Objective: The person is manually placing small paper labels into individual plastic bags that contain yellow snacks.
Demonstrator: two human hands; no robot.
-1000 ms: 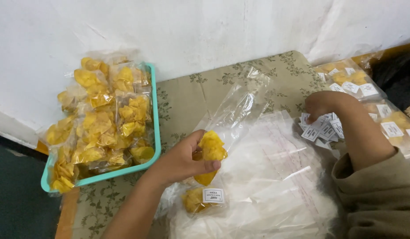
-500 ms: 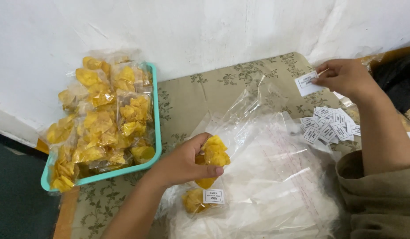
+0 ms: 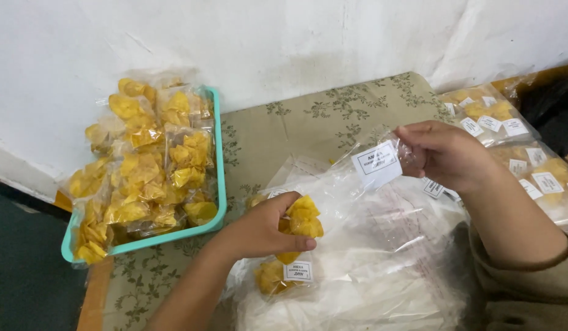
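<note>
My left hand (image 3: 259,232) grips the lower part of a clear plastic bag (image 3: 333,184) with yellow chips (image 3: 304,217) inside it. My right hand (image 3: 446,153) pinches a small white paper label (image 3: 377,164) at the bag's open upper end. Below the left hand lies another filled chip bag with a white label (image 3: 296,271), on a heap of clear plastic bags (image 3: 382,270).
A teal tray (image 3: 220,184) at the left is piled with bagged yellow chips (image 3: 143,171). Labelled chip bags (image 3: 523,153) lie at the right. Loose labels (image 3: 434,187) sit under my right hand. A floral cloth (image 3: 296,122) covers the surface; a white wall stands behind.
My right hand took a label from the loose pile at the right, lifted it, then carried it left to the bag's open end. My left hand kept hold of the bag.
</note>
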